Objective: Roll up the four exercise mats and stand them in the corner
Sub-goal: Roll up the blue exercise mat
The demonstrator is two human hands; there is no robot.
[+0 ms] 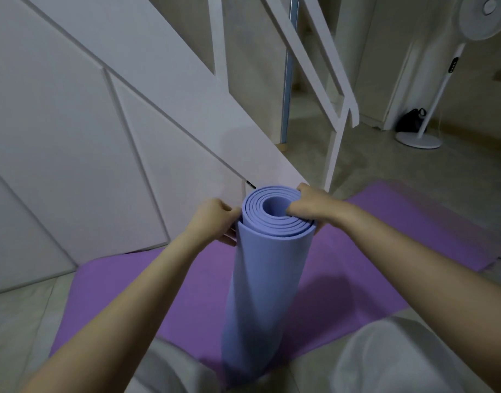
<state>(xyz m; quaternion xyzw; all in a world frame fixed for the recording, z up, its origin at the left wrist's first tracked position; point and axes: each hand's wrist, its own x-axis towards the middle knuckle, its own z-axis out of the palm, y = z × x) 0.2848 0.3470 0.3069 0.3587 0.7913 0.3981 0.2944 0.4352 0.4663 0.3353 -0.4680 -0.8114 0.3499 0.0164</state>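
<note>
Your left hand grips the upright blue roll at 9 o'clock, and your right hand grips its rim at 3 o'clock. A purple mat lies flat below.

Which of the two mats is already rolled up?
The blue mat, held upright by the left hand and right hand; the purple mat lies flat on the floor.

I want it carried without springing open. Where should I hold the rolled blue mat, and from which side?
The rolled blue mat stands upright, its outer flap ending on the left, by the left hand. So probably grip the upper part from both sides: left hand pressing that flap shut, right hand steadying the opposite side.
</note>
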